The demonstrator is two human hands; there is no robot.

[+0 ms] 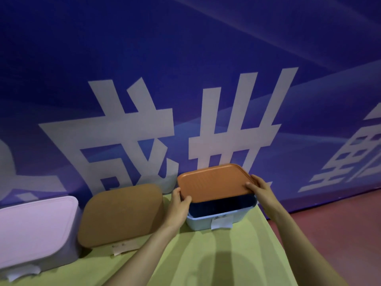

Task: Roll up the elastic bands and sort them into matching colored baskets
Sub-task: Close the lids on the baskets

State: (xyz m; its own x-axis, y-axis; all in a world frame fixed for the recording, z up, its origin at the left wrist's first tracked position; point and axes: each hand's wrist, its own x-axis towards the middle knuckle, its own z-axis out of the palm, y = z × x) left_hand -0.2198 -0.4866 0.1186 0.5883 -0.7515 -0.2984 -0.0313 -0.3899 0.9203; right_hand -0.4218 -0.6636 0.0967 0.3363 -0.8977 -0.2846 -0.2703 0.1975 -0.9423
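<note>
Left hand (177, 205) gripping the orange lid's (214, 182) left edge, right hand (260, 187) gripping its right edge, lid tilted up at the front over the pale blue basket (208, 221) near the green table's (216, 254) right edge, brown-lidded basket (121, 215) just left, pink basket (35, 228) beyond, banner wall (185, 79) close behind.

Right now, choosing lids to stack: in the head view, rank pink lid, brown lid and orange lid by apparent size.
1. pink lid and brown lid, alike; pink is cropped.
2. orange lid, smallest-looking, but farther away, so unsure.

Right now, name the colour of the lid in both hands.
Orange; the lid shows best in the head view.
</note>
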